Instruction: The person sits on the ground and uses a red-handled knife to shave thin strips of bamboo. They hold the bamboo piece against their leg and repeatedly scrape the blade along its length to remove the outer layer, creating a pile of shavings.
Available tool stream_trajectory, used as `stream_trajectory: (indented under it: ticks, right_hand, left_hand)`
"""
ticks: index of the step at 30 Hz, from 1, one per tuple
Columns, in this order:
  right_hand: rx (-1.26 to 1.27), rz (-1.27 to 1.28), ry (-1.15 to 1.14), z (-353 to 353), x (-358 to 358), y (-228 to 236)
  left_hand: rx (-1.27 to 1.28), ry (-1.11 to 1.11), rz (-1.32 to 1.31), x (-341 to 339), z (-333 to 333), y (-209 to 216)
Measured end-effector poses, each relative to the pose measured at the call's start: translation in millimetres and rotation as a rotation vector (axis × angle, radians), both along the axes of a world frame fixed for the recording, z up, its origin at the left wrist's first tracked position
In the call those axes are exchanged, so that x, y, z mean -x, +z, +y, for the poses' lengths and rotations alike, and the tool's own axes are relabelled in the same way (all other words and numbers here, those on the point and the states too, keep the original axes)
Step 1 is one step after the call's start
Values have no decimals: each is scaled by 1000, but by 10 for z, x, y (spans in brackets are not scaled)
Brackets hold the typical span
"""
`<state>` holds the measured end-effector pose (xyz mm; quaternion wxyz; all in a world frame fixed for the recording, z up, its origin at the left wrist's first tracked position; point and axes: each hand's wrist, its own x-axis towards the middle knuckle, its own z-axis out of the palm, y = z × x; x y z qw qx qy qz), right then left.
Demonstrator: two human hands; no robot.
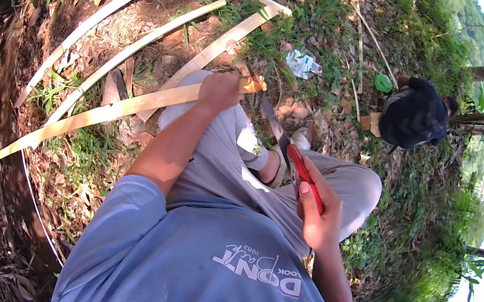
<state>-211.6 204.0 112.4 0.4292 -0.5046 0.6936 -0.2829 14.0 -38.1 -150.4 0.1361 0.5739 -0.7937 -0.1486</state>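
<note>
Closed around a long pale strip of wood or bamboo [124, 107] is my left hand [220, 92], near the strip's upper right end, over my bent left knee. The strip slants down to the far left. My right hand [319, 208] grips the red and black handle of a long-bladed tool [307, 180], thumb along the handle. Its dark, narrow blade [275, 119] points up and left, passing close beside the strip's end; whether it touches cannot be told. Teeth on the blade cannot be made out.
More pale strips [214, 50] lie on the leafy ground ahead and left. A white packet [300, 63] rests beyond my feet. At the right sits another person in dark clothing [416, 113], beside a green round object [383, 82] and thin poles [375, 43].
</note>
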Motion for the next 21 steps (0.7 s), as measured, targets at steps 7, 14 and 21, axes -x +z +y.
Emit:
stream_trajectory:
  ticks: [7, 14, 21]
  right_hand:
    - [83, -187, -168, -348, -122, -595]
    - [200, -205, -152, -1074, -341, -1503]
    - [450, -173, -79, -1612, -593, -2021]
  left_hand:
    - [-30, -10, -28, -10, -12, 26]
    - [-26, 23, -57, -5, -67, -66]
    - [-70, 0, -128, 17, -74, 70]
